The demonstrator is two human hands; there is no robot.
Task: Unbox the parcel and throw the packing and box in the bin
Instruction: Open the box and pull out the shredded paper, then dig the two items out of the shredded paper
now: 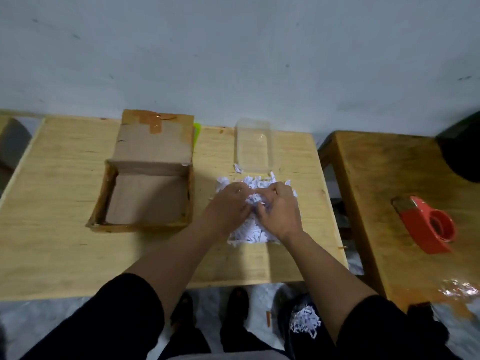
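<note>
Shredded white paper (249, 229) lies heaped near the bench's (52, 229) right edge, and both hands sit in it, the left hand (228, 203) and the right hand (279, 211) with fingers curled, gathering clumps of the shreds between them. The cardboard box (145, 193) stands open and empty toward the bench's middle, its taped flap folded back against the far edge, while a clear plastic container (253, 144) sits at the far edge just behind the heap. A red tape dispenser (428, 224) rests on a second, darker bench (376, 178) at the right, and more shreds fill a dark bin (304, 323) on the floor below the near edge.
</note>
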